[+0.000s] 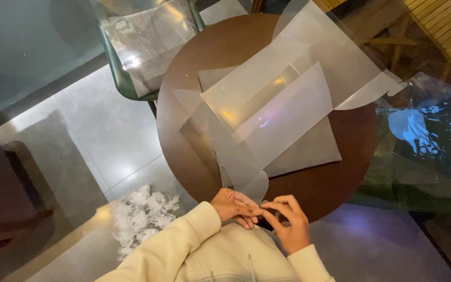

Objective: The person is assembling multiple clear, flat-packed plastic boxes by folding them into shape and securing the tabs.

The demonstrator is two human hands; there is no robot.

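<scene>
Head view, the only one supplied. Both hands meet at the near edge of a round dark-brown worktop. The left hand is curled narrow, its fingers pinching the rounded near corner of a translucent frosted plastic sheet that runs up and away from the hands across the worktop. The right hand sits touching it, thumb and forefinger closed to a fine pinch at the same corner; whether a protective film is caught between the fingertips is too small to tell. Beyond the hands the sheet joins a partly folded translucent plastic box form with creased panels and a rounded flap at the far right, lying on a grey flat pad. Left of the hands, down on the tiled floor, lies a heap of crumpled clear film. Farther off to the left, a green chair carries more clear sheeting. In my judgement the work in hand is fine fingertip work at the corner, and it is best done by keeping the left-hand pinch firm, working the right fingertips at the very edge, and pulling low along the sheet so the creases are not strained.
</scene>
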